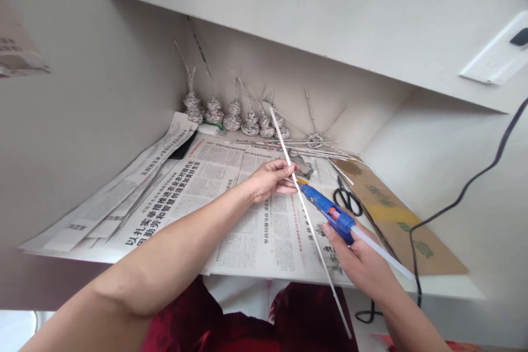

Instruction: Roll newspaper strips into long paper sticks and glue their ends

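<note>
The left hand (274, 179) is closed in a pinch, thumb and fingers gripping a thin white paper stick (311, 225) above the worktop. The stick slants from its far tip, seen against the row at the back, down past the table's near edge to a lower end seen by the person's dark red clothing (315, 308). The right hand (363, 258) is wrapped around the body of a blue hot glue gun (324, 206), held at a slant with its front end pointing at the stick, close by the left fingertips; whether nozzle and stick touch cannot be told. A pale glue stick (385, 253) protrudes from the gun's rear, passing over the right hand. Printed newspaper sheets (181, 192) cover most of the worktop, with further sheets overlapping at the left, partly over a dark flat object (184, 146). Black-handled scissors (348, 202) lie just beyond the gun, near a brown cardboard sheet (433, 253) bearing a yellow strip. A crumpled grey item (303, 166) lies beyond the left hand. Further back, several loose paper sticks (280, 147) lie crosswise. Along the rear wall stand six gourd-shaped woven paper pieces (233, 117), with a spoked woven piece (315, 140) to their right. A black cord (462, 198) hangs at the right.
</note>
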`<act>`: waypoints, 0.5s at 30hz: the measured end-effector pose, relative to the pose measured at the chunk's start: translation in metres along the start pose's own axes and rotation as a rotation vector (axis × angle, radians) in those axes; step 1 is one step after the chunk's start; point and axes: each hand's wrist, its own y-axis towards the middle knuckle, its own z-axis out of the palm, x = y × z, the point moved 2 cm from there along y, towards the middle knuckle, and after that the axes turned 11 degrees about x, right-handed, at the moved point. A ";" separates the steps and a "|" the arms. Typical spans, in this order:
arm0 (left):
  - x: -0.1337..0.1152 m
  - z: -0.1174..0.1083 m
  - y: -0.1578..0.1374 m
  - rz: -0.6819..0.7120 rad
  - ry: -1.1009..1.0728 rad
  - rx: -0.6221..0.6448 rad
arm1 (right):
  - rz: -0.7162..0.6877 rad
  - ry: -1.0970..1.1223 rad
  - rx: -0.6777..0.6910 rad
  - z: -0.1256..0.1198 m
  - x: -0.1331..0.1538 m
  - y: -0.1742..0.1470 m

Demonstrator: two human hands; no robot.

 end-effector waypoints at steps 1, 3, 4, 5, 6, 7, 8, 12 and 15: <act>0.000 0.000 0.000 0.000 0.002 -0.003 | 0.000 0.002 0.000 0.001 0.000 0.000; 0.000 0.000 0.000 -0.003 0.004 -0.004 | 0.006 0.007 0.004 0.001 0.000 0.001; 0.000 -0.001 0.000 -0.004 0.006 -0.001 | 0.010 0.010 0.006 0.002 0.000 0.001; 0.000 -0.001 0.000 -0.005 0.007 0.004 | 0.014 0.015 0.008 0.001 -0.001 0.002; 0.000 -0.001 0.000 -0.006 0.008 0.009 | 0.017 0.019 0.011 0.001 -0.001 0.002; 0.001 -0.001 0.000 -0.005 0.009 0.012 | 0.018 0.024 0.012 0.001 -0.001 0.002; 0.001 -0.001 0.000 -0.006 0.008 0.014 | 0.018 0.027 0.011 0.000 -0.001 0.002; 0.001 -0.002 0.001 -0.002 0.004 0.013 | 0.024 0.024 0.005 -0.001 0.001 0.002; 0.002 -0.003 0.001 0.005 0.006 0.023 | 0.034 0.020 0.014 0.000 0.000 0.001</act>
